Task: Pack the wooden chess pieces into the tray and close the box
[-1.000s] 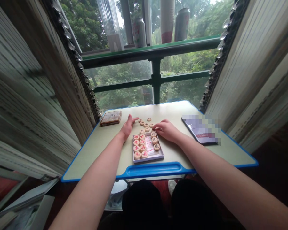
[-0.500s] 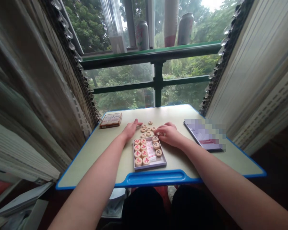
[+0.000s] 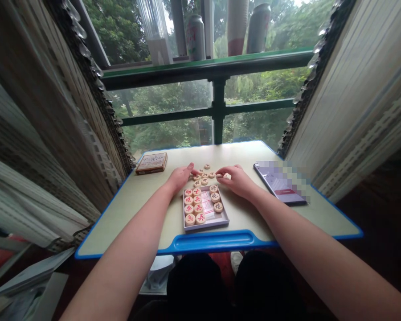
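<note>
Several round wooden Chinese chess pieces (image 3: 204, 181) lie in a loose cluster on the table, between my two hands. My left hand (image 3: 181, 177) rests at the cluster's left side, thumb raised and fingers stretched towards the pieces; it holds nothing that I can see. On the right, my right hand (image 3: 235, 179) has its thumb and fingertips closed around a pale Chinese chess piece (image 3: 219, 176), partly hidden by the fingers. Nearer to me sits a shallow open box (image 3: 206, 225). Red-marked pieces (image 3: 198, 208) fill two columns at its left, and three dark-marked pieces (image 3: 215, 197) line its right side.
A flat brown box (image 3: 151, 163) lies at the table's back left. A tablet-like device (image 3: 280, 183) lies at the right. The table (image 3: 137, 214) has a blue rim with a front groove. Cans (image 3: 195, 38) and cups stand on the window ledge; curtains hang both sides.
My right hand has lifted slightly off the box's far right corner, with a chess piece at its fingertips. My left hand stays beside the cluster. The whole view has shifted a little.
</note>
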